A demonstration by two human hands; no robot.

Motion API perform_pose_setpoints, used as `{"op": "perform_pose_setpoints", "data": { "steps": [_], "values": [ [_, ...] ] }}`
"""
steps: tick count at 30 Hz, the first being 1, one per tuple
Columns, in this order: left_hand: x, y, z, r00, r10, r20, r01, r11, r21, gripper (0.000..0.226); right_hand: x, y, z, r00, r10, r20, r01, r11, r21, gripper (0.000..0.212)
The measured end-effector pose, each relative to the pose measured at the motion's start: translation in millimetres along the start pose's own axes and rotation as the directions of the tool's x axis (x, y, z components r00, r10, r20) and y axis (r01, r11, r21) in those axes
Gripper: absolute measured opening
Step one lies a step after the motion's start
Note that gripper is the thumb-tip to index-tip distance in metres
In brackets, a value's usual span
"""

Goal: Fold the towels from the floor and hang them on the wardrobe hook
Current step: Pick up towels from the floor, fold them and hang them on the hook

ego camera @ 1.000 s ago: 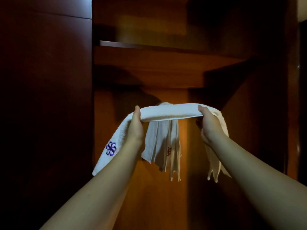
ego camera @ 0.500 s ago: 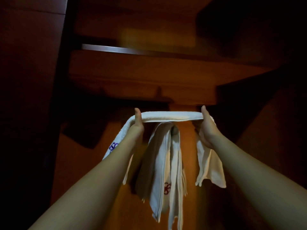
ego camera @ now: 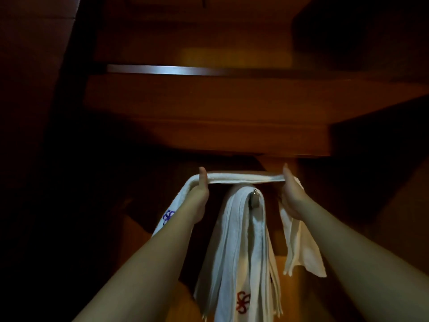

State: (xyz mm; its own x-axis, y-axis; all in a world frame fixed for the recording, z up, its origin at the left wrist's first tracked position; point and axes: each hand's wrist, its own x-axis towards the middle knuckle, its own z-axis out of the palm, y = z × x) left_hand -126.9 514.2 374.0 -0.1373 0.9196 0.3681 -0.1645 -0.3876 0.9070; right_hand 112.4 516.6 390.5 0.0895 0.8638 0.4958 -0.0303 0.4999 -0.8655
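Head camera looks up into a dim, reddish-brown wooden wardrobe (ego camera: 209,117) with smooth, faintly glossy panels and a flat shelf (ego camera: 204,96) whose front edge catches a pale strip of light. Both bare arms reach up. Between them stretches a white terry towel folded into a long narrow band (ego camera: 243,178), soft and nubby — its left end drapes over the forearm and shows a purple looped emblem, its right end hangs loose in thin folds. The left hand (ego camera: 199,194) holds the band in a closed grip, thumb on top and fingers beneath; the right hand (ego camera: 291,196) does the same at the other end. Just below the taut band sits a small silvery metal hook (ego camera: 254,198) on the back panel. Over it hangs a second white folded towel with a red looped emblem (ego camera: 241,252) — layered, ribbed along its edges, falling straight down.
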Motion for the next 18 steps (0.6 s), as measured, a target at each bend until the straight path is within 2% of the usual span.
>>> {"op": "perform_pose_setpoints", "data": {
  "steps": [2, 3, 4, 7, 12, 14, 18],
  "values": [
    [6, 1, -2, 1.000, 0.010, -0.029, -0.009, 1.000, 0.021, 0.141, 8, 0, 4, 0.999, 0.003, -0.035, -0.002, 1.000, 0.027, 0.096],
    [8, 0, -1, 0.999, 0.007, -0.048, -0.005, 0.999, 0.039, 0.141, 12, 1, 3, 0.998, 0.011, -0.062, -0.009, 0.999, 0.031, 0.091],
    [16, -7, 0, 0.998, 0.001, -0.068, 0.001, 1.000, 0.029, 0.139, 22, 9, 4, 0.998, 0.031, -0.059, -0.029, 0.999, 0.026, 0.090],
    [22, -12, 2, 1.000, -0.030, -0.009, 0.030, 0.999, 0.017, 0.122, 33, 20, 3, 0.994, 0.084, -0.072, -0.083, 0.996, 0.016, 0.086],
    [32, -4, 9, 1.000, 0.004, -0.006, -0.004, 0.996, -0.086, 0.102, 38, 13, 9, 0.992, 0.089, -0.086, -0.086, 0.996, 0.039, 0.090],
    [41, -3, 6, 0.999, 0.010, -0.050, -0.015, 0.993, -0.115, 0.101, 39, 10, 17, 0.990, 0.095, -0.104, -0.094, 0.995, 0.018, 0.093],
    [45, -16, 3, 0.995, -0.025, -0.099, 0.018, 0.998, -0.063, 0.118, 38, 18, 17, 0.979, 0.091, -0.184, -0.093, 0.996, -0.001, 0.088]
  ]
}}
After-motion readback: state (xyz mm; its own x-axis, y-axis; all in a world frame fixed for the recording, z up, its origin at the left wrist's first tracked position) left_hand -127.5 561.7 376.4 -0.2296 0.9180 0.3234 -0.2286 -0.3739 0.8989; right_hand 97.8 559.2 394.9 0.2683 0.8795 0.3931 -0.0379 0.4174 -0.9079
